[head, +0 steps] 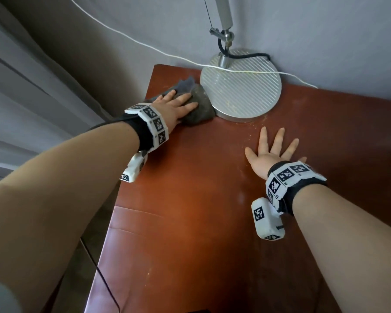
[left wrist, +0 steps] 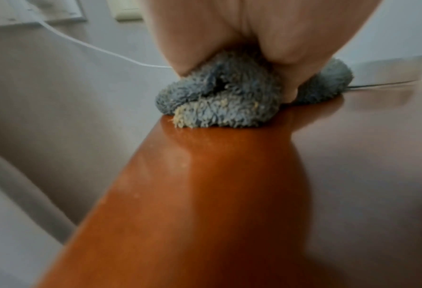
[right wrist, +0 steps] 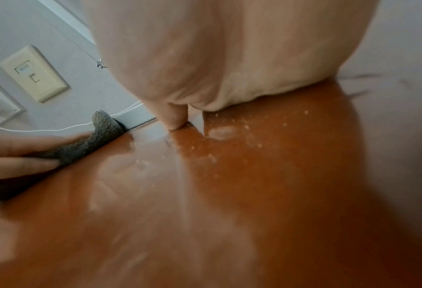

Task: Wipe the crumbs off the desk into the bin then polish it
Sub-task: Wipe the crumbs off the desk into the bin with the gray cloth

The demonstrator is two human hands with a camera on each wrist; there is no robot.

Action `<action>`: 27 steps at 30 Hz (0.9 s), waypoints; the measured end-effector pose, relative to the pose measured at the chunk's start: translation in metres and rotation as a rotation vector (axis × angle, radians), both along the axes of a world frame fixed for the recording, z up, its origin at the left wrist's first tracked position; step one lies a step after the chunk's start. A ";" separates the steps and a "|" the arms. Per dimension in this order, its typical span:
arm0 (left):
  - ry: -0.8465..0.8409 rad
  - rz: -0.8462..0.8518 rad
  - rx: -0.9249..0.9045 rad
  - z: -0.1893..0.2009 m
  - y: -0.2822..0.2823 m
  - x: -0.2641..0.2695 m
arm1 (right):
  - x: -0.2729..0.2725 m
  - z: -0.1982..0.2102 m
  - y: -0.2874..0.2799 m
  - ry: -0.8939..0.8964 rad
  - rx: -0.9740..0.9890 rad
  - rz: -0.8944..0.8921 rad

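Pressing down on a grey-blue cloth [head: 196, 107], the left hand [head: 176, 106] lies flat with fingers straight, at the far left corner of the reddish tabletop [head: 190, 199]. The cloth is bunched into a lump whose long axis runs roughly along the tabletop's left edge, its far end pointing toward the wall; its right side touches the round metal lamp base [head: 242, 86].

The crumbs [head: 251, 132] lie to the right of the cloth, scattered as pale specks near the front rim of the lamp base and under the right hand [head: 271, 154]. That hand rests palm down, fingers spread and holding nothing.

The left hand with the cloth is the one placed to sweep, and the sweep would likely have to run rightward and toward the person. No bin shows in any view, so which edge the crumbs should go over cannot be told.
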State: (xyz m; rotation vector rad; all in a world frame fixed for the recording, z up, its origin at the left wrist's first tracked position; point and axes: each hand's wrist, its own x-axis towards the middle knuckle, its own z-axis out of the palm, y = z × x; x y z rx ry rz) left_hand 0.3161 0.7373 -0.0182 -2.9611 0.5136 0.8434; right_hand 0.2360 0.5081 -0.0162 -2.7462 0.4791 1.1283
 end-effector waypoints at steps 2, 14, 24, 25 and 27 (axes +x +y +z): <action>-0.030 0.067 -0.004 -0.001 0.010 0.010 | 0.001 0.000 0.000 0.009 0.000 -0.004; -0.062 0.339 -0.028 -0.004 0.025 0.061 | 0.008 -0.002 0.002 0.019 -0.005 -0.025; -0.120 0.580 0.007 0.025 0.104 0.022 | 0.004 0.001 0.002 -0.011 -0.012 -0.007; -0.157 0.601 -0.059 0.028 0.094 0.027 | 0.004 0.000 0.002 -0.015 -0.015 -0.006; -0.222 0.548 -0.190 0.027 0.063 0.034 | 0.004 -0.001 0.002 -0.021 -0.019 -0.008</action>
